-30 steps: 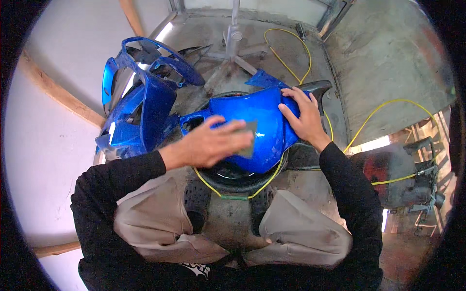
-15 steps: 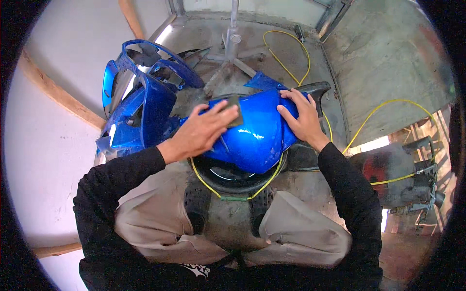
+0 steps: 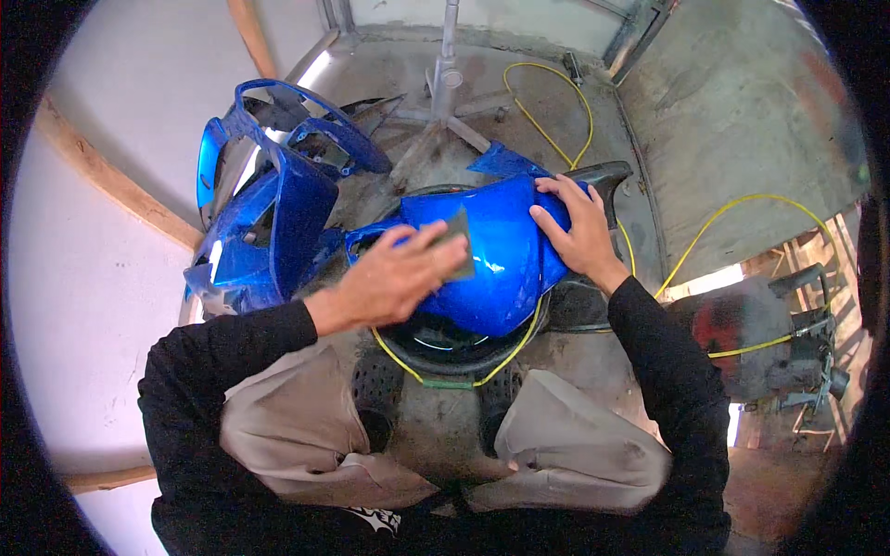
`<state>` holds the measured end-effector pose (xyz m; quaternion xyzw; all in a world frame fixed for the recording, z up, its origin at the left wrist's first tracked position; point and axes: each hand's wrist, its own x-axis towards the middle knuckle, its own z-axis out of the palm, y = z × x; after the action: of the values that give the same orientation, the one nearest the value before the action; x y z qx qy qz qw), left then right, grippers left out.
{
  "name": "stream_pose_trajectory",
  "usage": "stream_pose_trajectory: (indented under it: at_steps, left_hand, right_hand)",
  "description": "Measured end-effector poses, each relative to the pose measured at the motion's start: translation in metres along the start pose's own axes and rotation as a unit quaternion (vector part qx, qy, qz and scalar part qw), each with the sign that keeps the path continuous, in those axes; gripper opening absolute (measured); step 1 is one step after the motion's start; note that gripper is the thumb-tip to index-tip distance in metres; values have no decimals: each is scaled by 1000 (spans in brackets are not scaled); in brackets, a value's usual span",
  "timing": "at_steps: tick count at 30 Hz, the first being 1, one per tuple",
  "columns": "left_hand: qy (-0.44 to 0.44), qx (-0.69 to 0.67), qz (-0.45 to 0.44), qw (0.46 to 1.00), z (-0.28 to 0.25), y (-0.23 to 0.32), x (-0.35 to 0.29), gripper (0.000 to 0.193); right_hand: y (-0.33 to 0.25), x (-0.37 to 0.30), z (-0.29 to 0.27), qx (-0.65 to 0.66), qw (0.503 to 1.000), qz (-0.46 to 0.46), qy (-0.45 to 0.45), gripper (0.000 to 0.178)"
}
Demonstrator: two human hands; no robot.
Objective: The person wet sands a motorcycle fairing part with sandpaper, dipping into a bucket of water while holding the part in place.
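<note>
My left hand [image 3: 394,273] is closed on a thin grey-green scouring pad [image 3: 460,245], over the left part of a glossy blue motorbike body panel [image 3: 496,246]. Motion smears its fingers a little. On the panel's right side rests my right hand [image 3: 579,227], thumb apart and fingers spread and bent over the surface. The panel lies across a round black basin [image 3: 436,357] between my feet, which the panel and my left hand partly hide. A yellow cord with a green middle piece [image 3: 447,382] curves round the basin's near side.
Another blue body panel [image 3: 301,218] with openings stands at the left, near the white wall. Behind the work is a metal stand [image 3: 445,79]. A yellow hose [image 3: 589,125] winds over the floor toward a dusty tank-like machine [image 3: 728,338] at the right.
My left hand and the pad have shifted down toward me and slightly right across the panel. My right hand stays on the panel in nearly the same place.
</note>
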<state>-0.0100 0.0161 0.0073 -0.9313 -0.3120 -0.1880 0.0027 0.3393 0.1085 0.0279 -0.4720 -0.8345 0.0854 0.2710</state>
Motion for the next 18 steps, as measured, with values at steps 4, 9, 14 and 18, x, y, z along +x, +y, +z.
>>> stream_pose_trajectory:
  at_steps: [4, 9, 14, 18]
  left_hand:
    - [-31, 4, 164, 986, 3, 1, -2, 69]
    - [5, 24, -31, 999, 2, -1, -1, 70]
    - [-10, -21, 119, 993, 2, 5, -2, 66]
    - [5, 2, -22, 1000, -1, 1, 1, 63]
  right_hand:
    - [0, -3, 0, 0, 1000, 3, -5, 47]
    - [2, -1, 1, 5, 1000, -10, 6, 47]
    - [2, -3, 1, -1, 1000, -9, 1, 48]
    - [1, -2, 1, 6, 1000, -11, 4, 49]
